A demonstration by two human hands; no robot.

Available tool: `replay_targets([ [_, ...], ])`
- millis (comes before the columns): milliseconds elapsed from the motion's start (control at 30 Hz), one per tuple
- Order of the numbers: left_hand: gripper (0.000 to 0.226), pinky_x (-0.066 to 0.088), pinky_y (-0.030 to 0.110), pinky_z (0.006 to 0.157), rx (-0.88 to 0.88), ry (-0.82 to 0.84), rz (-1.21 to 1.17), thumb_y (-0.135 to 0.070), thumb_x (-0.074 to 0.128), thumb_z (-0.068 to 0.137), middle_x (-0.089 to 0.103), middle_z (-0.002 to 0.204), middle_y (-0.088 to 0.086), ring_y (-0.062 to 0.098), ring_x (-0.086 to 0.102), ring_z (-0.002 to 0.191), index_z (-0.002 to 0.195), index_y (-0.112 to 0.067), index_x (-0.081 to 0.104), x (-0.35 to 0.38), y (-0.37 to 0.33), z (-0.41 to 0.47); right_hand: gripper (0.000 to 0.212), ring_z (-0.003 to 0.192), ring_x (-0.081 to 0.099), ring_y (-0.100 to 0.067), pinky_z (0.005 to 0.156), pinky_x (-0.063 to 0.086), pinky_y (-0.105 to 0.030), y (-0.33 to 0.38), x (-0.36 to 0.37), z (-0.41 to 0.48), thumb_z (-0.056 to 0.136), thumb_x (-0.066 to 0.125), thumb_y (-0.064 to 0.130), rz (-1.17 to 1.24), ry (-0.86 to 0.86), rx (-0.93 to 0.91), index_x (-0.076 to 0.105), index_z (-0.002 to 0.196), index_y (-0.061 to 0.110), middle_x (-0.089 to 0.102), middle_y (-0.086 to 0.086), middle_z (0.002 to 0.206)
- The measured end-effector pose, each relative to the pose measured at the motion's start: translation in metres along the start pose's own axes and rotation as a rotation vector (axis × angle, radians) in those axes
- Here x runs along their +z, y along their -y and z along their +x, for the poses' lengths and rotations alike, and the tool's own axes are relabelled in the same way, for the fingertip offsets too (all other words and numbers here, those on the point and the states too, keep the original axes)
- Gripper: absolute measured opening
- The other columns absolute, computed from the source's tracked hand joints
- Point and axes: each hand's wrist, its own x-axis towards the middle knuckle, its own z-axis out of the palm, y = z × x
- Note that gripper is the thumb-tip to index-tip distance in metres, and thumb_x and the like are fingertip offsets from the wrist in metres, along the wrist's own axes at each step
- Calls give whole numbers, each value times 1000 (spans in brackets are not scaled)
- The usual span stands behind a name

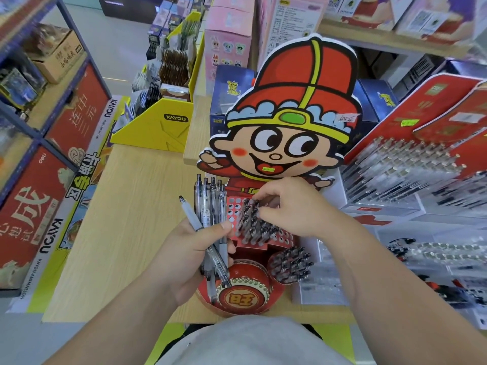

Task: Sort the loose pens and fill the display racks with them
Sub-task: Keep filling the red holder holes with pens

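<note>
Setting: retail shop, stationery/toy section. Evidence: cartoon-figure pen display rack (pixel 263 233) on wooden tabletop (pixel 137 206), yellow card display box (pixel 158 125), stacked boxed goods on metal shelving (pixel 34 133), price sticker (pixel 409 123).

Left hand (pixel 188 255) grips bundle of clear pens (pixel 209 206), tips fanned upward. Right hand (pixel 292 206) fingertips pinched on pen tops in red perforated rack (pixel 259 227) below cartoon-boy cutout (pixel 290 114). Round cup of pens (pixel 290 264) beside red drum-shaped holder (pixel 242 291). Wooden table (pixel 126 219) underneath. Yellow KAYOU box (pixel 160 125) at rear left. Blurred pen trays (pixel 411 167) at right.
</note>
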Motion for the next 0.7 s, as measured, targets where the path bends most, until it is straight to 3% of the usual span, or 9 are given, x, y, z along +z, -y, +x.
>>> replay_targets([
  [67,15,52,36,59,5,-3,13,-20,74,80,64,76,10,22,62,64,90,-10,73,1,0,0,28,87,62,4,76,50,-19,3,1,-4,87,66,24,65,-92,1,72,115,27,66,20,96],
  [167,30,54,36,60,17,2,57,-21,76,77,64,77,9,21,63,65,103,-8,69,3,-1,-1,13,78,61,2,70,48,-17,17,0,-13,91,67,36,232,-324,3,75,97,27,69,17,82],
  [267,16,54,34,61,43,6,104,-14,77,83,67,74,6,20,66,66,98,-13,71,6,0,-1,19,74,64,-3,68,55,-27,33,-1,-21,83,75,47,330,-272,39,77,84,28,71,11,76],
  [367,19,54,32,61,68,25,153,-9,75,88,68,76,6,21,67,68,105,-16,71,11,0,-1,23,69,65,-7,68,57,-31,40,0,-25,77,80,49,377,-209,104,77,78,27,71,7,71],
  [467,23,54,31,65,84,77,154,-11,76,89,68,83,8,23,65,72,110,-20,70,14,0,-1,21,61,65,-15,64,56,-35,40,0,-26,79,82,41,471,-197,143,74,76,22,70,1,67],
  [567,27,55,38,71,65,100,150,-28,81,84,67,87,14,28,64,78,108,-18,72,14,-1,-1,16,56,63,-12,57,51,-27,40,-4,-30,82,80,28,634,-180,202,72,78,15,70,-8,67],
  [700,23,55,46,73,34,11,88,-34,73,78,63,79,19,30,61,70,87,-13,76,9,-3,2,7,62,65,-13,60,52,-27,32,-27,-38,86,76,17,807,-332,198,73,83,11,73,-7,73],
])
